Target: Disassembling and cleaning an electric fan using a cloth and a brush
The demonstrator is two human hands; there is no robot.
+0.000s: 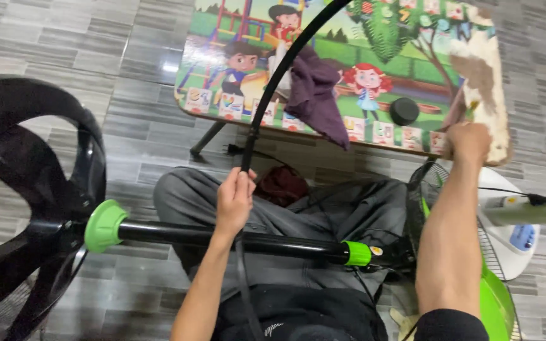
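Observation:
My left hand (235,199) is closed around a thin curved black ring (285,63) that arcs up over a low colourful cartoon-printed table (374,82). My right hand (469,142) reaches to the table's front right edge, fingers closed at a worn, peeled patch; what it holds is hidden. A black fan pole (222,237) with green collars lies across my lap. A dark purple cloth (314,95) hangs over the table's front edge.
A black fan base (26,208) stands at the left. A small black round cap (404,110) sits on the table. A wire fan grille (428,183), a green blade and a white fan body (513,233) lie at the right. A plug and cord rest on the grey tiled floor.

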